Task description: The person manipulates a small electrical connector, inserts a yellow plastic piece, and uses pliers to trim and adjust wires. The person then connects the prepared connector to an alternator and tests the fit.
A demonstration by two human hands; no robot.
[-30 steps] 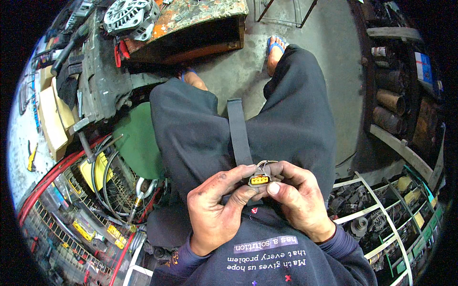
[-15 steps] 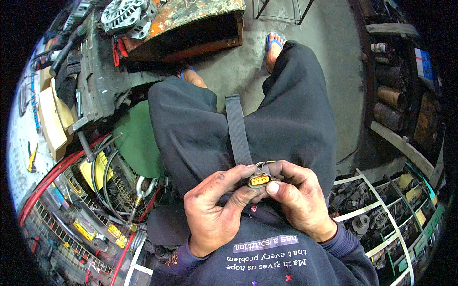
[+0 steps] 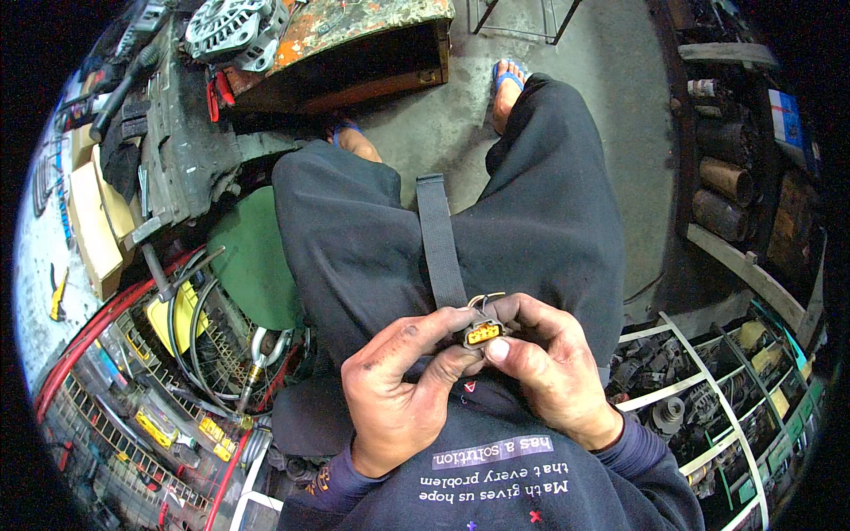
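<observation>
A small dark electrical connector (image 3: pixel 482 334) with a yellow-orange inside is held between my two hands, above my lap. Short wires (image 3: pixel 484 298) stick out from its far side. My left hand (image 3: pixel 398 380) pinches the connector's left side between thumb and forefinger. From the right, my right hand (image 3: pixel 553 367) closes on it, with the thumb tip at the connector's lower right edge and the forefinger behind it. The fingertips hide the connector's sides and most of its back.
An alternator (image 3: pixel 232 31) sits on a worn orange wooden box (image 3: pixel 345 44) beyond my feet, near red-handled pliers (image 3: pixel 219 96). Left of me are a green round seat (image 3: pixel 257 257), hoses and a wire rack of tools. A metal-framed shelf (image 3: pixel 708 380) of parts stands at right.
The connector has tilted slightly in my fingers, and more of its wires show. My right thumb and fingers have shifted a little to the left.
</observation>
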